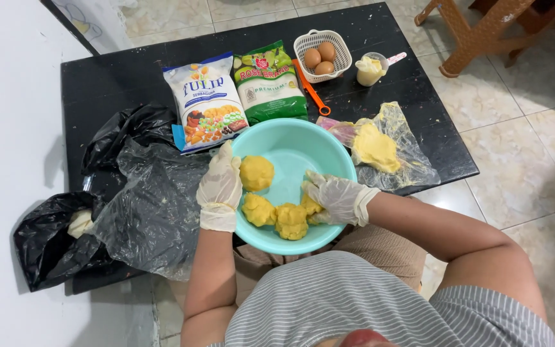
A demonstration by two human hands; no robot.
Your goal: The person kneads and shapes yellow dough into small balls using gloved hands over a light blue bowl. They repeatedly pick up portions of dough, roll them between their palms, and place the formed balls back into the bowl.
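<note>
Grasping dough lumps (290,220), right hand (335,198); left hand (221,183) released; beyond, white-blue bag (205,101), green bag (268,81).

white-and-blue flat bag (205,101) lying on black table (117,77), far side | green-and-white flat bag (268,82) touching its right edge

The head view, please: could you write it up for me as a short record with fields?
Left hand: gloved, resting on the rim of the turquoise bowl
Right hand: gloved, pressing yellow dough lumps
Separate dough ball: in the bowl, by the left hand
Support: black table
Behind bowl: two packets, basket of eggs, cup
Right of bowl: dough on clear plastic
Left: black plastic bags
</note>
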